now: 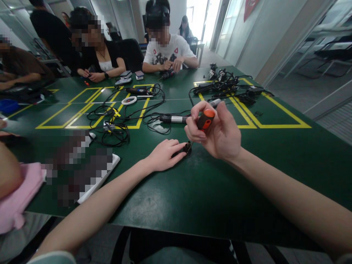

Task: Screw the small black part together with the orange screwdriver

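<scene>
My right hand [217, 132] is closed around the orange and black handle of a screwdriver [205, 119], held upright with its tip pointing down onto a small dark cylindrical part [187, 147] on the green table [192, 190]. My left hand [165, 154] rests on the table with its fingers pinching that small part and holding it in place. Both hands meet near the middle of the table, close to its near edge.
Tangled black cables [115, 128], a black and silver tool [172, 118] and a white ring [129, 100] lie beyond my hands inside yellow taped boxes. More cables and chargers [228, 86] sit far right. Other people sit across the table and at the left.
</scene>
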Motion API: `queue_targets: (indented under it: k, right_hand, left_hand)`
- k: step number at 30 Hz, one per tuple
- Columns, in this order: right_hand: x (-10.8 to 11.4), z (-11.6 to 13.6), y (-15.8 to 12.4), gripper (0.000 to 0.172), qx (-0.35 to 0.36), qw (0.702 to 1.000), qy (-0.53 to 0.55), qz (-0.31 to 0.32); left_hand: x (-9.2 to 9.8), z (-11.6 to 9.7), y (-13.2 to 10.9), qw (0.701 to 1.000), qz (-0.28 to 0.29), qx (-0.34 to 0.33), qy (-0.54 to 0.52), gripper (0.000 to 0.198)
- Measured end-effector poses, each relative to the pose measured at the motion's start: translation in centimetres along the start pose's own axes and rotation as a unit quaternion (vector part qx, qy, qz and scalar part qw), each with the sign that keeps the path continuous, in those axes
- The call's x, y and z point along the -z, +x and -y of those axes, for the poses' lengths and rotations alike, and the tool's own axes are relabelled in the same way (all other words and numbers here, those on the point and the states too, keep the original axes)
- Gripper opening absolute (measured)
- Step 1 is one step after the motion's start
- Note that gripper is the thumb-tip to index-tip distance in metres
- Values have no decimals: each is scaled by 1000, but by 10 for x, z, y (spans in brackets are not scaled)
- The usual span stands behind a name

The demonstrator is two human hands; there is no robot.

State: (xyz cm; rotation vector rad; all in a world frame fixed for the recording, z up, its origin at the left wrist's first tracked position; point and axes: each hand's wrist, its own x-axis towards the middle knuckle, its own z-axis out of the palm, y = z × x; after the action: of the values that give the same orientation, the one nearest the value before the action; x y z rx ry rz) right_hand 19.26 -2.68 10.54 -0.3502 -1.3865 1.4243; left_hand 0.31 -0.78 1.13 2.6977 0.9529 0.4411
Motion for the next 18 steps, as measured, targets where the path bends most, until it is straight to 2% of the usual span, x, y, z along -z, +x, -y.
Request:
queue_targets:
  k: [5, 11, 15, 18]
  right_hand:
    - [2, -2, 0, 44, 12, 1000, -1, -10]
    - [-2, -1, 3, 54, 21, 999, -26, -37]
    - [-1, 0, 3, 55, 16, 1000, -10, -20]
    - [0, -1, 1, 45, 21, 1000, 13, -7]
  left_hand:
    - [1, 0, 0, 1000, 3, -6, 14, 40]
    - [2, -3, 1, 998, 11, -23, 60, 41]
    - [3, -5, 1, 997, 10, -22, 73, 40]
    - [3, -5, 1, 997, 9, -22, 74, 40]
